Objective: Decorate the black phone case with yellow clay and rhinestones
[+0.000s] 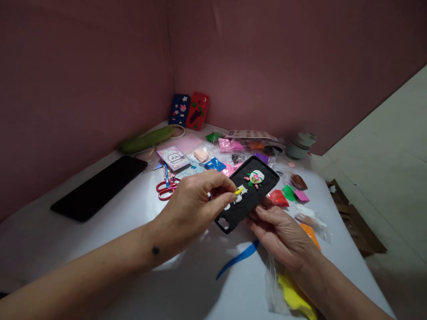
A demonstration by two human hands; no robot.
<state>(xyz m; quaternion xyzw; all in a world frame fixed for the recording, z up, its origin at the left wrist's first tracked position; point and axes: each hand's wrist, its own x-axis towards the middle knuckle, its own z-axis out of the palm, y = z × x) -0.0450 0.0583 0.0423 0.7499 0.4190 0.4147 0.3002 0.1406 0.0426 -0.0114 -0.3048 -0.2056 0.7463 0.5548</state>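
My right hand (280,231) holds a black phone case (260,195) from below, tilted above the white table (100,249). A small clay figure (255,178) with white, pink and green parts is stuck on the case, and white clay shapes (240,195) sit lower on it. My left hand (196,202) pinches a tiny yellow clay piece (239,191) between thumb and fingers, right against the white shapes on the case.
Bags of coloured clay (230,146) lie behind the case, more at the right (290,193) and a yellow one (295,295) near me. Red scissors (166,189), a dark tablet (98,186), two decorated cases (190,110) against the pink wall, and a jar (300,144).
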